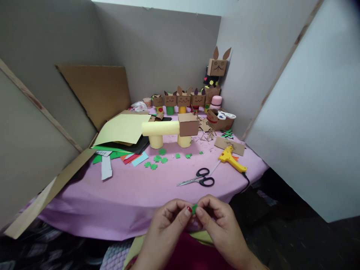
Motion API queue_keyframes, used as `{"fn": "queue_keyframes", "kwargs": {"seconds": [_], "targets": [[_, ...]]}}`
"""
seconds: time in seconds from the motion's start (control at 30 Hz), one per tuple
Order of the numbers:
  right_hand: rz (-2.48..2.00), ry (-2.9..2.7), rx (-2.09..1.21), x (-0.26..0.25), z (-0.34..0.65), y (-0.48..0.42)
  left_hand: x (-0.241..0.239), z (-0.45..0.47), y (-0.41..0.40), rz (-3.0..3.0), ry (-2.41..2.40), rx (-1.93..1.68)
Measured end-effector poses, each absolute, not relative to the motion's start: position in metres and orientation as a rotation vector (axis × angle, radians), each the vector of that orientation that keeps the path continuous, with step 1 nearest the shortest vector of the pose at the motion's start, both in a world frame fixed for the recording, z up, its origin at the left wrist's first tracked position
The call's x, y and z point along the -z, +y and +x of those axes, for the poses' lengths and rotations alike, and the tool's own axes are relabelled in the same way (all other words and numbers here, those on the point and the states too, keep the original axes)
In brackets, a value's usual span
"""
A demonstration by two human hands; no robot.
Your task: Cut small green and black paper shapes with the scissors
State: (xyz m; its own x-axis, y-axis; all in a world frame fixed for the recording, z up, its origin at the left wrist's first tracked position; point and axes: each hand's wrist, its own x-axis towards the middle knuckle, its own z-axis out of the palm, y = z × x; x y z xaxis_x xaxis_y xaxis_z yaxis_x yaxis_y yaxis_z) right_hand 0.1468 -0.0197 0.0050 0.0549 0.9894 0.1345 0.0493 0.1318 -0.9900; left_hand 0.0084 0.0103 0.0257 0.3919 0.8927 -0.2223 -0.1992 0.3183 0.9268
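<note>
Between the fingertips of both hands is a small piece of green paper (194,209), just off the table's front edge. My left hand (171,221) pinches it from one side and my right hand (218,221) from the other. Black-handled scissors (201,179) lie beyond the hands with the blades pointing left. Several green paper flower cutouts (157,159) are scattered farther back. Behind them stands a figure of pale yellow paper tubes (161,128) with a brown cardboard box (188,124) at its right end.
A yellow glue gun (232,159) rests on a cardboard strip (237,146) at the right, its cord hanging over the edge. Stacked paper sheets (120,127) fill the left. Box-headed animal figures (184,100) line the back. White-handled scissors (226,115) lie in a cardboard box (221,123).
</note>
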Motion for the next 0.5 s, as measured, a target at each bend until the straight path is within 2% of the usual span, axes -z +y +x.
{"fn": "queue_keyframes", "kwargs": {"seconds": [0.5], "targets": [[-1.147,-1.314,-1.067,-0.0047,0.1469,-0.0182,-0.0212,0.0094,0.0107,1.021,0.918,-0.862]]}}
